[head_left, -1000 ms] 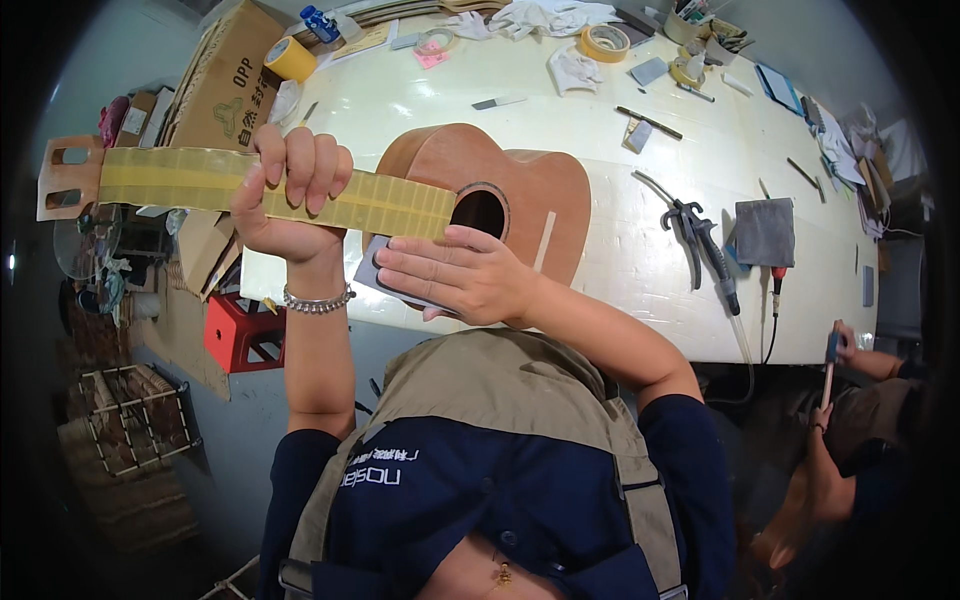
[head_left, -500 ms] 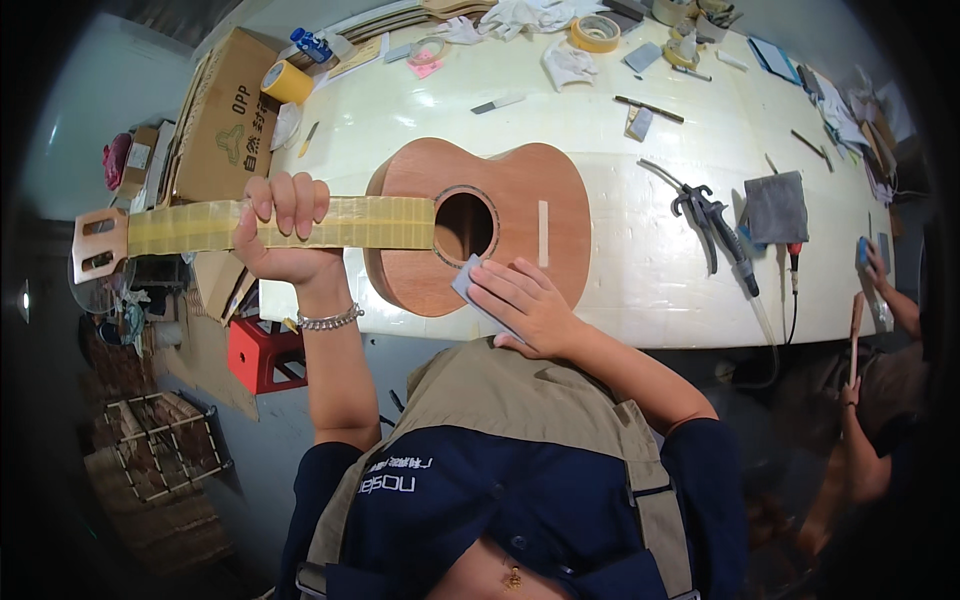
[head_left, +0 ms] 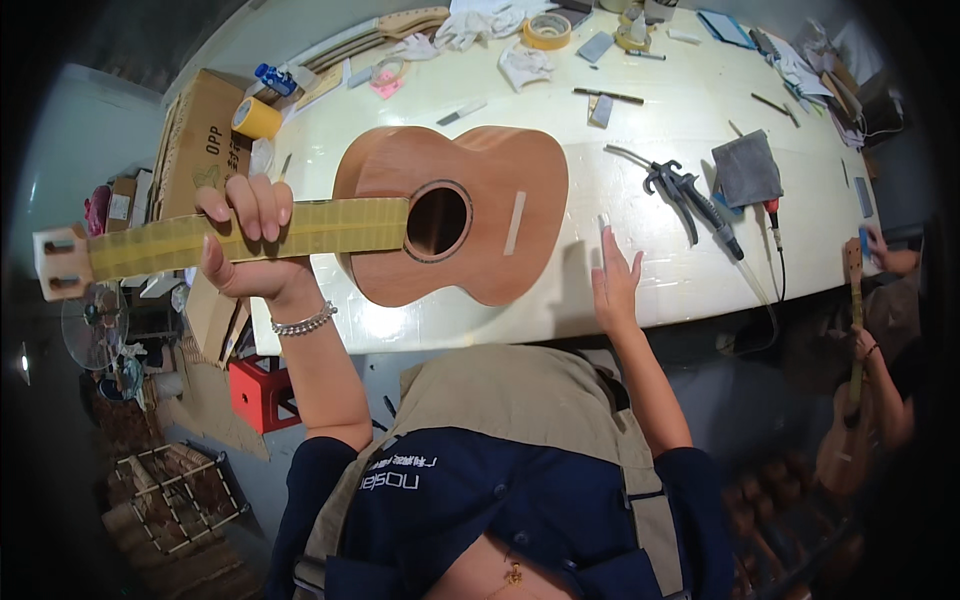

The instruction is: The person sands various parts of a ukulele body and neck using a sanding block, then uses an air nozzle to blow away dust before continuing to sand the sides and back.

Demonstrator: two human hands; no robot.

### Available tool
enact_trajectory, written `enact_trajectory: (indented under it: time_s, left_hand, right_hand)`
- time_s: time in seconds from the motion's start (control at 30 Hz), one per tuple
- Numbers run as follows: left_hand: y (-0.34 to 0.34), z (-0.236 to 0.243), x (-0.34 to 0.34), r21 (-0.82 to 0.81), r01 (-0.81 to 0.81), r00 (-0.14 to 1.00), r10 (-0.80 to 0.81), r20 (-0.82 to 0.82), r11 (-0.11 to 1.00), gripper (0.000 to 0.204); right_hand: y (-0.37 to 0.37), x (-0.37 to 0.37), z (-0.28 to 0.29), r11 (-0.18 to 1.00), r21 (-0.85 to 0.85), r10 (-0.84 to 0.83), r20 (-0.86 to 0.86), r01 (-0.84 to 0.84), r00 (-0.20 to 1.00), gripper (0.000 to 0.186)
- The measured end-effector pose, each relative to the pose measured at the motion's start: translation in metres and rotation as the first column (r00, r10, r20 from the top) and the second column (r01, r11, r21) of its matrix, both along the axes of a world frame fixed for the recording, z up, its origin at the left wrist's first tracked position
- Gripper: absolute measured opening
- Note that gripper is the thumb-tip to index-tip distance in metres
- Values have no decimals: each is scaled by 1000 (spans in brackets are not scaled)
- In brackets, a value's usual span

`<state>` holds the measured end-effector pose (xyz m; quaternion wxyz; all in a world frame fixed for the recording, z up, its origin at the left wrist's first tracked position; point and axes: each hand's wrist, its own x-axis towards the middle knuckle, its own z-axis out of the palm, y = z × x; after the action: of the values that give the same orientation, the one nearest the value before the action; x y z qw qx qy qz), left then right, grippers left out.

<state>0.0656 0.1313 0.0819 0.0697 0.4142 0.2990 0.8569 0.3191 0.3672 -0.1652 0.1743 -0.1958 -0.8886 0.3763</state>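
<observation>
A brown wooden ukulele (head_left: 470, 260) without strings is tilted over the near side of the white table, its neck (head_left: 340, 228) covered in yellow tape and pointing left. My left hand (head_left: 255, 235) is wrapped loosely round the neck, fingers curled over it and thumb on the near side. Right of the body, my right hand (head_left: 618, 285) is raised on edge, fingers nearly straight. A thin pale edge of a sanding pad (head_left: 604, 220) shows at its fingertips; the fingers hide the rest.
An air blow gun (head_left: 690, 200) with a hose and a dark sanding block (head_left: 747, 168) lie to the right. Tape rolls, gloves and small tools line the far edge. Another person's hand (head_left: 866, 345) holds a ukulele at right. A red stool (head_left: 262, 392) stands at lower left.
My right hand has come off the ukulele's top and moved right with the pad, turning on edge. The ukulele has tilted, its headstock swinging nearer; my left hand's grip looks looser.
</observation>
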Motion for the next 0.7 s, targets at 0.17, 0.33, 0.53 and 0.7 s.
enact_trajectory:
  time_s: [0.17,0.33,0.53,0.7]
  left_hand:
    - [36,39,19,-181,11,980,-47,-195,984,33]
    - [66,40,51,-260,61,946,-139,-293,964,41]
    - [69,36,46,-209,-80,967,26,-253,975,37]
    - [58,36,23,-158,3,979,-36,-203,987,36]
  right_hand:
    - [-7,-53,165,976,-101,139,-395,-193,908,60]
    - [-37,-90,232,750,620,352,-82,-229,932,66]
    - [-46,-83,231,723,625,405,-35,-296,914,74]
    - [-11,-65,248,760,616,314,-70,-206,947,78]
